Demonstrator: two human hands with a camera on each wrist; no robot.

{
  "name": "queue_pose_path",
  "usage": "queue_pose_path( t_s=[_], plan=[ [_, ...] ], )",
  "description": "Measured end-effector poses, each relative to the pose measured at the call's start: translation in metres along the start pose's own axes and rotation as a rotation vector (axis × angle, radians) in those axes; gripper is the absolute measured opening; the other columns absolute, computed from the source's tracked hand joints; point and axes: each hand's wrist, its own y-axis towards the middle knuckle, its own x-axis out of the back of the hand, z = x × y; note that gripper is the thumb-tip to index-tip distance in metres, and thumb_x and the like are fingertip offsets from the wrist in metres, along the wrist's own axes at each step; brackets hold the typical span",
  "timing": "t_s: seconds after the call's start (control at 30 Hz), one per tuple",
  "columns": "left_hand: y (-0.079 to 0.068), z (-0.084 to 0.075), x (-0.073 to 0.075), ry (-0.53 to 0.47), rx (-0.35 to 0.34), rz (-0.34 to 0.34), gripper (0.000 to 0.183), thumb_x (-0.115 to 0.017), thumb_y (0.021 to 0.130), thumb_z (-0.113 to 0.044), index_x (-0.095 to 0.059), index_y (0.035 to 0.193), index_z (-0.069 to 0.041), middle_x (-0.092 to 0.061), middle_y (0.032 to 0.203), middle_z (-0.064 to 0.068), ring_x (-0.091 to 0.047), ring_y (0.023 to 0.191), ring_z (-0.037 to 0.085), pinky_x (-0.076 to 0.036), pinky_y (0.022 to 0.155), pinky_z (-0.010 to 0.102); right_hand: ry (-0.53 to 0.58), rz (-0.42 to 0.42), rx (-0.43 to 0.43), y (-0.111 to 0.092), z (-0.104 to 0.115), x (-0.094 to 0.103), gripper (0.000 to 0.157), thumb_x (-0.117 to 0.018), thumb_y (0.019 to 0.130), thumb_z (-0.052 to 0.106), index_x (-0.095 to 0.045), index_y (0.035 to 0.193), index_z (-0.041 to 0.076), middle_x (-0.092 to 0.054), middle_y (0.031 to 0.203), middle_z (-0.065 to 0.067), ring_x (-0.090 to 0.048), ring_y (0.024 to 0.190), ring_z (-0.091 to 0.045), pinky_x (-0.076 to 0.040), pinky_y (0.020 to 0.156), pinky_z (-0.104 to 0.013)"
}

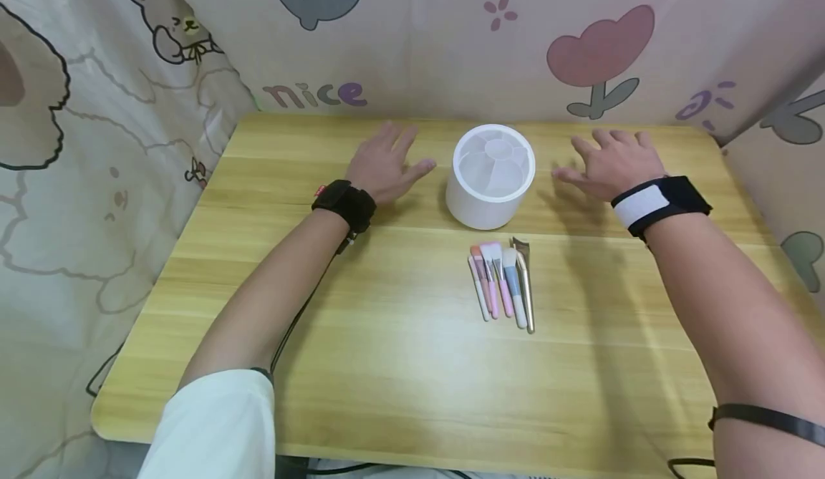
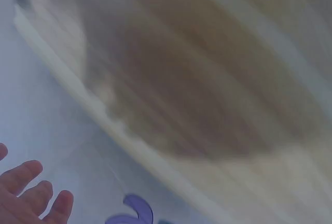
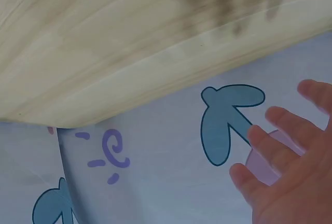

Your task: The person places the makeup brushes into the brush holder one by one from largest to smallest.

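Observation:
A round white divided holder (image 1: 482,210) stands upright at the back of the table, its top split into compartments. In front of it lies a row of makeup brushes (image 1: 505,286) with pink, white and blue handles, beside a gold-handled tool (image 1: 526,289) whose kind I cannot tell. My left hand (image 1: 387,164) is left of the holder, fingers spread, touching neither it nor the brushes. To the right of the holder my right hand (image 1: 615,164) is held above the table with fingers apart and nothing in it. Both wrist views show relaxed fingertips and only tabletop and curtain.
The wooden table (image 1: 361,364) ends at a printed curtain (image 1: 412,42) along its back and sides. A thin cable (image 1: 303,314) runs along the left forearm. Another black cable (image 1: 690,461) lies at the front right edge.

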Motion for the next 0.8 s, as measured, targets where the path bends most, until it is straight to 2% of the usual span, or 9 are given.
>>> queue_pose_path(
  t_s=[0.13,0.23,0.37,0.47,0.63,0.8],
  plan=[
    [-0.001,-0.012,-0.007,-0.086,-0.003,-0.011,0.084,-0.019,0.091,-0.074,-0.015,0.156,-0.020,-0.025,0.155,0.011,-0.023,0.142,0.031,-0.023,0.113,0.050,0.006,0.026,0.005,-0.002,0.000,-0.001,0.089,-0.028,0.090,0.074,-0.042,0.141,0.002,-0.036,0.140,-0.033,-0.027,0.127,-0.055,-0.021,0.097,-0.072],
    [-0.001,-0.021,-0.012,-0.214,0.012,-0.002,0.082,-0.021,0.093,-0.072,-0.016,0.155,-0.020,-0.025,0.156,0.008,-0.032,0.138,0.030,-0.027,0.112,0.050,0.013,0.046,0.010,-0.003,-0.001,-0.003,0.090,-0.027,0.090,0.075,-0.045,0.138,0.001,-0.037,0.139,-0.033,-0.027,0.128,-0.054,-0.022,0.096,-0.072],
    [-0.002,-0.032,-0.018,-0.383,0.032,0.025,0.081,-0.021,0.092,-0.073,-0.015,0.156,-0.023,-0.021,0.158,0.004,-0.029,0.140,0.027,-0.026,0.112,0.050,0.027,0.050,0.036,-0.004,0.000,-0.009,0.088,-0.027,0.091,0.074,-0.049,0.135,0.001,-0.039,0.137,-0.033,-0.027,0.126,-0.056,-0.023,0.095,-0.073],
    [-0.003,-0.037,-0.022,-0.460,0.042,0.035,0.080,-0.020,0.091,-0.074,-0.015,0.155,-0.025,-0.021,0.158,0.001,-0.028,0.141,0.025,-0.027,0.112,0.049,0.031,0.031,0.070,-0.004,0.002,-0.013,0.085,-0.029,0.091,0.073,-0.052,0.131,0.001,-0.042,0.135,-0.033,-0.029,0.125,-0.056,-0.025,0.094,-0.073],
    [-0.004,-0.042,-0.025,-0.543,0.050,0.020,0.080,-0.023,0.091,-0.073,-0.019,0.154,-0.025,-0.024,0.157,0.001,-0.030,0.139,0.025,-0.030,0.110,0.049,0.025,0.007,0.091,-0.005,0.005,-0.018,0.080,-0.030,0.093,0.070,-0.056,0.128,0.003,-0.047,0.132,-0.030,-0.033,0.123,-0.054,-0.028,0.093,-0.073],
    [-0.004,-0.043,-0.027,-0.570,0.034,0.021,0.080,-0.024,0.092,-0.072,-0.022,0.153,-0.021,-0.028,0.155,0.002,-0.032,0.139,0.023,-0.030,0.110,0.049,0.039,0.024,0.106,-0.008,0.008,-0.023,0.077,-0.033,0.094,0.068,-0.056,0.129,0.003,-0.046,0.132,-0.030,-0.035,0.122,-0.053,-0.030,0.093,-0.071]
  ],
)
